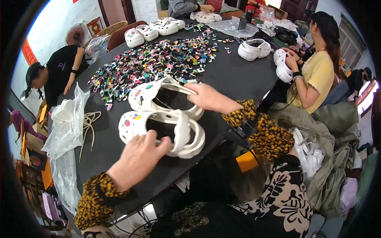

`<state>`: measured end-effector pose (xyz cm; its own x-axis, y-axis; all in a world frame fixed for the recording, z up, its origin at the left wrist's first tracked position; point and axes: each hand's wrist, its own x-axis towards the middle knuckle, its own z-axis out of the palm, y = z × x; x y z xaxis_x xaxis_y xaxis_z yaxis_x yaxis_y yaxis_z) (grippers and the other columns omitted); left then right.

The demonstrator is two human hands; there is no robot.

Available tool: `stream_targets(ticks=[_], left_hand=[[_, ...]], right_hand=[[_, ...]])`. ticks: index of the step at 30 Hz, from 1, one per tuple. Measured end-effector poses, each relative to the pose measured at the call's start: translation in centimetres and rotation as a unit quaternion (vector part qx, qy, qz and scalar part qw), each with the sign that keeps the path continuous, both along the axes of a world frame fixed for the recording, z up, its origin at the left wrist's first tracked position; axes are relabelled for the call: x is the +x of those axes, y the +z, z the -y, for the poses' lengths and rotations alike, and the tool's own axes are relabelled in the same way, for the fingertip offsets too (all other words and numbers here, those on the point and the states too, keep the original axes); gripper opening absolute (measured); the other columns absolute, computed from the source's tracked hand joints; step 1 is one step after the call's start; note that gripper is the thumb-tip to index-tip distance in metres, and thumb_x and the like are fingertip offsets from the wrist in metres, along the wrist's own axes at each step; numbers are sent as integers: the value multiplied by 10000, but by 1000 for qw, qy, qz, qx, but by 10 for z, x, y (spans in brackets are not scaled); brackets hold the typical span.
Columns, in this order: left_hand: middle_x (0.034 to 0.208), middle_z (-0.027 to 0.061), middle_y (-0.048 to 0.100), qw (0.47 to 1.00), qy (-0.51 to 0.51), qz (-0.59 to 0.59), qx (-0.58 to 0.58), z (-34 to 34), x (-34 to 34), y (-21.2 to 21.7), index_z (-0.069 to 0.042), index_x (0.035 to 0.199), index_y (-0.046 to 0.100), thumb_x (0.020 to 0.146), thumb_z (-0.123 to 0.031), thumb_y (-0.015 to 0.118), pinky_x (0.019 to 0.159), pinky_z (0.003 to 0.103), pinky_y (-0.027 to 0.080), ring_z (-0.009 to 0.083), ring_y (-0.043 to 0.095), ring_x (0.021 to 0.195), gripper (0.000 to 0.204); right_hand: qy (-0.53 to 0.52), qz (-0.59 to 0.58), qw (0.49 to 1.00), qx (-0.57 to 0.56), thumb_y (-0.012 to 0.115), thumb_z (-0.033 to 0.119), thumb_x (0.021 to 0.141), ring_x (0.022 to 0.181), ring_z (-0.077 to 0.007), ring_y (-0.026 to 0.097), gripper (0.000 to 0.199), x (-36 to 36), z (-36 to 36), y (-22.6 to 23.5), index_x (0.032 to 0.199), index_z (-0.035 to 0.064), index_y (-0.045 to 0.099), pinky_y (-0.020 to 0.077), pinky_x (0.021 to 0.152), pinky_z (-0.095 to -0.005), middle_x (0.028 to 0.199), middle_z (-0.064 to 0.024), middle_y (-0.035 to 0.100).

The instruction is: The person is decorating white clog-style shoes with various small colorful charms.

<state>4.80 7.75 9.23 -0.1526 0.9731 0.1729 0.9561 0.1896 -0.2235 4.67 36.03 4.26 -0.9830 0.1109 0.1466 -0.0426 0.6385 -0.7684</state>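
Two white clogs lie side by side on the black table point(234, 75), toes toward 9 o'clock. The left hand point(139, 158) rests with loosely curled fingers on the near clog point(158, 133), thumb at its heel strap. The right hand point(206, 97) grips the rim of the far clog point(162, 99) at its 3 o'clock side. Both clogs carry small coloured charms. A heap of loose charms point(158, 59) lies beyond, toward 12 o'clock. Risk: the near clog sits close to the table edge; a careless pull could likely drag it off, or dislodge fitted charms.
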Motion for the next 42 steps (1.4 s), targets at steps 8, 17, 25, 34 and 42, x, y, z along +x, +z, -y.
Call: stream_targets(ticks=[8,17,25,34,42], left_hand=[[866,86,471,996,1,-65,-66,81,-41,11,-85,924,503,703,-85,597,740,346,506,258,573,846,240],[1032,115,536,999,31,-20,-14,118,-45,2,-38,931,553,705,-53,584,943,410,440,271,573,968,229],[969,146,603,937,209,275,55,98,-11,9,-25,1210,507,803,-136,656,820,416,439,321,586,854,447],[1005,209,552,922,242,281,113,77,-19,-11,-15,1279,446,831,-145,646,737,450,470,418,568,871,507],[1174,222,570,937,201,236,162,108,-57,-29,14,1088,563,752,98,551,802,425,494,421,581,1012,346]], right_hand=[[44,184,970,-153,562,342,879,721,-138,571,597,75,63,-3,1314,-14,363,493,573,-282,949,-116,603],[145,218,939,-224,564,289,894,642,-143,566,502,85,105,-1,1237,-44,411,493,552,-290,904,-134,614],[162,259,911,-276,554,265,894,684,-136,563,508,83,109,2,1284,-17,392,501,593,-289,912,-103,597],[221,252,876,-347,553,218,910,758,-115,555,443,85,133,-4,1262,-9,409,488,632,-273,967,-85,610],[286,241,852,-367,554,214,900,731,-118,563,363,67,174,3,1146,-43,484,492,624,-279,967,-96,617]])
